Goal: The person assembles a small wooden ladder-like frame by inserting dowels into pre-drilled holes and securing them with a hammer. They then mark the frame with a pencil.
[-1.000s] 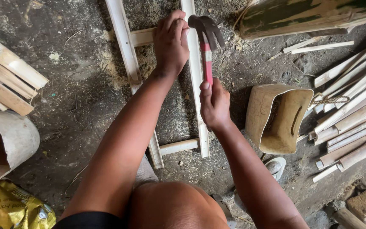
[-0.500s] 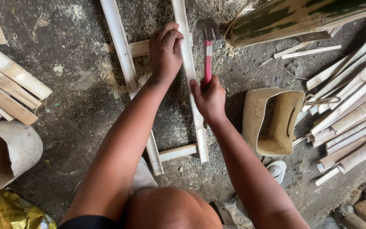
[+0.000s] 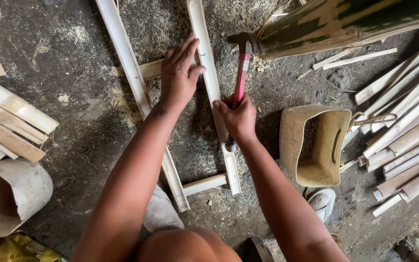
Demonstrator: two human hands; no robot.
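Overhead — right hand [image 3: 238,116] round hammer [image 3: 242,68]

Bare arms, no sleeves, grey sock [image 3: 162,213], pale shoe [image 3: 322,201]

Your one camera sat on your head and looked almost straight down, close over your left hand [image 3: 179,73], your right hand [image 3: 238,118] and the dirt floor [image 3: 73,121]. There was no second view.

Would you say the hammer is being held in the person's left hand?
No, the red-handled hammer is gripped by the right hand, while the left hand presses on the bamboo frame.
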